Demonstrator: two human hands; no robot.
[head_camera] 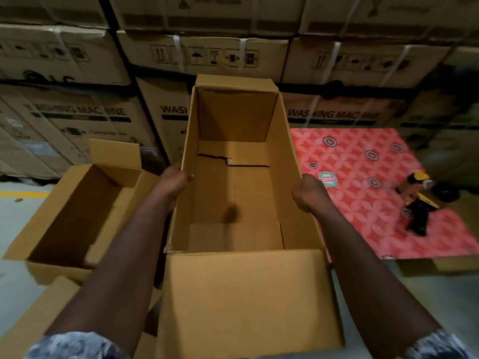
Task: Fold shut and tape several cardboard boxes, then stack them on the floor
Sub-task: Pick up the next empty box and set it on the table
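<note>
The open box (pixel 233 193) is held up in front of the person, its end flaps unfolded. The left hand (pixel 173 180) grips its left wall and the right hand (pixel 309 191) its right wall, both clenched on the cardboard. Left of it, a second open box (pixel 77 211) sits on the floor (pixel 15 229). Right of it lies a red mat (pixel 363 161). Behind it are stacked cartons (pixel 212 55).

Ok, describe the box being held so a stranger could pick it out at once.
Before the wall of washing machine cartons, between a red patterned mat and another open box, is the centre box. Both the left hand and right hand grip its long walls; its neighbour goes untouched.
</note>
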